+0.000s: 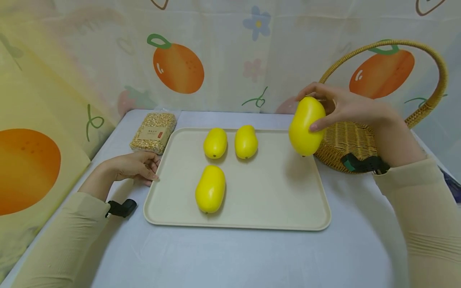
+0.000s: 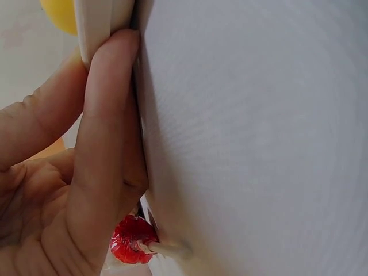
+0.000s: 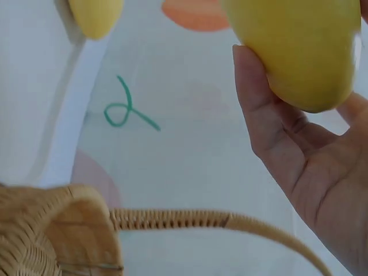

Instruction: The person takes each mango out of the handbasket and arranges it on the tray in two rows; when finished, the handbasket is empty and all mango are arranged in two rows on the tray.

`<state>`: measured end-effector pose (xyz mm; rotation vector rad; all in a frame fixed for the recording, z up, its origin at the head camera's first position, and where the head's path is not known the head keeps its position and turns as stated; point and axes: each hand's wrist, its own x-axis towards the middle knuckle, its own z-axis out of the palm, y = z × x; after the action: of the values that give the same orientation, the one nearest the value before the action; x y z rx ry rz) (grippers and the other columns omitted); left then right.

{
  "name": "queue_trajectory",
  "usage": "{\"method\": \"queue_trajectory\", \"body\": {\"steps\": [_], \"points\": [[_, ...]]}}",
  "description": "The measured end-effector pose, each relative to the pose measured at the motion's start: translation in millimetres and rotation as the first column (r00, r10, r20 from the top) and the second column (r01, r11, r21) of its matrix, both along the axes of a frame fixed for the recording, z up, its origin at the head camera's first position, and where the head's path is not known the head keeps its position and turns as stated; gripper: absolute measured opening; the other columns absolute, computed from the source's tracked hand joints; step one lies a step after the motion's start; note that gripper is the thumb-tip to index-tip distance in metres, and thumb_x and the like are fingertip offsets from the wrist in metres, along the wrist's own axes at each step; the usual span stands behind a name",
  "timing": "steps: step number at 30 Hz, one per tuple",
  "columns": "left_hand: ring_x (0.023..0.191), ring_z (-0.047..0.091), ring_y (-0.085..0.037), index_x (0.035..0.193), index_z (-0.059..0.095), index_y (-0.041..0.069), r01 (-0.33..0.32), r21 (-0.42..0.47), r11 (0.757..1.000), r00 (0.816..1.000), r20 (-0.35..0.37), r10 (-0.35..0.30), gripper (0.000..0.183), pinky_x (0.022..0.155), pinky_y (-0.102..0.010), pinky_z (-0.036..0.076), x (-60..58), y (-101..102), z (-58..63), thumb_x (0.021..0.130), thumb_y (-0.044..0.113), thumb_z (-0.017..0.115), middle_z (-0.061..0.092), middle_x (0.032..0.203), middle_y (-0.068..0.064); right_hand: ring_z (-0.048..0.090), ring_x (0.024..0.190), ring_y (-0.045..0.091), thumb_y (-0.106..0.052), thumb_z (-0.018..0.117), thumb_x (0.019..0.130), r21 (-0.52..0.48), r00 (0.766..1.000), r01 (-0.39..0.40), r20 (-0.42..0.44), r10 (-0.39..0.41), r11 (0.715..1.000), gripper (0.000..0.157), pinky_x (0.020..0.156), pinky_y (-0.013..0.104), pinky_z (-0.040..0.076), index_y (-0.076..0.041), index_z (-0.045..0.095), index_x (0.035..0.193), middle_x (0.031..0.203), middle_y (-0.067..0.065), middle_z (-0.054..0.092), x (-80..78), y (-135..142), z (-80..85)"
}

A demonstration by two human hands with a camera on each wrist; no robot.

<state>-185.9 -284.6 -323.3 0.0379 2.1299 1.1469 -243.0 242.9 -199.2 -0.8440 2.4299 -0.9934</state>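
My right hand (image 1: pixel 340 106) holds a smooth yellow mango (image 1: pixel 306 128) above the right end of a cream tray (image 1: pixel 273 192). In the right wrist view, fingers and thumb curve round that mango (image 3: pixel 299 52). Three more mangoes lie on the tray: one at the back left (image 1: pixel 215 143), another beside it (image 1: pixel 246 142), and one nearer the front (image 1: pixel 210 189). At the tray's left rim, my left hand (image 1: pixel 135 168) pinches the edge. The left wrist view has the thumb and a finger on either side of the rim (image 2: pixel 95 26).
A wicker basket (image 1: pixel 342 140) with a tall handle stands right of the tray, behind my right wrist. A clear pack of yellow grains (image 1: pixel 154 132) lies at the back left. A red-wrapped lollipop (image 2: pixel 133 238) appears beyond my left fingers in the left wrist view.
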Motion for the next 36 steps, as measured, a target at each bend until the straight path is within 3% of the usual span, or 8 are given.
{"method": "queue_trajectory", "body": {"steps": [8, 11, 17, 27, 33, 36], "points": [[0.077, 0.06, -0.01, 0.117, 0.039, -0.007, 0.001, -0.001, 1.0, 1.0, 0.0, -0.001, 0.046, 0.072, -0.022, 0.061, 0.2, 0.7, 0.9, 0.085, -0.002, 0.071, 0.05, 0.09, -0.002, 0.055, 0.111, 0.028, -0.01, 0.076, 0.085, -0.052, 0.997, -0.067, 0.043, 0.069, 0.996, 0.065, 0.091, 0.031, 0.056, -0.023, 0.042, 0.139, 0.138, -0.002, 0.045, 5.7, -22.7, -15.4], [0.077, 0.06, -0.01, 0.117, 0.039, -0.007, -0.002, -0.002, 1.0, 1.0, 0.0, 0.002, 0.046, 0.072, -0.022, 0.061, 0.2, 1.0, 0.8, 0.085, -0.002, 0.071, 0.05, 0.09, -0.002, 0.051, 0.114, 0.026, -0.012, 0.077, 0.084, -0.03, 0.997, -0.069, 0.036, 0.07, 0.997, 0.065, 0.091, 0.034, 0.055, -0.023, 0.043, 0.138, 0.136, -0.003, 0.042, 7.1, -30.7, -21.8], [0.078, 0.06, -0.01, 0.118, 0.039, -0.007, -0.003, -0.006, 1.0, 1.0, 0.002, 0.003, 0.047, 0.073, -0.022, 0.061, -0.7, 0.7, -0.5, 0.085, -0.001, 0.071, 0.05, 0.09, -0.002, 0.05, 0.115, 0.023, -0.019, 0.08, 0.083, 0.013, 0.994, -0.102, 0.031, 0.102, 0.995, 0.062, 0.094, 0.035, 0.053, -0.023, 0.047, 0.135, 0.137, -0.002, 0.044, 11.7, -46.3, -32.1], [0.078, 0.06, -0.011, 0.118, 0.038, -0.007, 0.008, -0.006, 1.0, 1.0, 0.0, -0.008, 0.046, 0.073, -0.022, 0.061, -1.6, 0.3, -0.4, 0.086, 0.0, 0.071, 0.05, 0.091, -0.003, 0.052, 0.114, 0.025, -0.024, 0.081, 0.082, 0.001, 0.98, -0.178, 0.089, 0.178, 0.984, 0.063, 0.093, 0.037, 0.054, -0.019, 0.046, 0.134, 0.14, 0.0, 0.046, 17.0, -65.0, -50.8], [0.078, 0.06, -0.01, 0.118, 0.038, -0.007, 0.003, -0.012, 1.0, 1.0, 0.005, -0.003, 0.046, 0.074, -0.022, 0.061, -2.7, -0.3, -1.4, 0.086, 0.0, 0.07, 0.049, 0.091, -0.002, 0.05, 0.116, 0.024, -0.029, 0.082, 0.08, 0.037, 0.977, -0.202, 0.078, 0.199, 0.979, 0.065, 0.092, 0.038, 0.053, -0.019, 0.046, 0.134, 0.138, 0.001, 0.048, 18.1, -75.5, -61.0], [0.078, 0.06, -0.01, 0.118, 0.038, -0.006, 0.003, -0.01, 1.0, 1.0, 0.006, -0.003, 0.046, 0.074, -0.022, 0.061, -3.0, -0.4, -2.1, 0.086, 0.0, 0.071, 0.049, 0.091, -0.002, 0.05, 0.114, 0.022, -0.037, 0.082, 0.078, 0.093, 0.98, -0.197, 0.025, 0.196, 0.976, 0.064, 0.092, 0.036, 0.05, -0.024, 0.049, 0.132, 0.135, -0.003, 0.051, 18.7, -80.5, -66.8]]}}
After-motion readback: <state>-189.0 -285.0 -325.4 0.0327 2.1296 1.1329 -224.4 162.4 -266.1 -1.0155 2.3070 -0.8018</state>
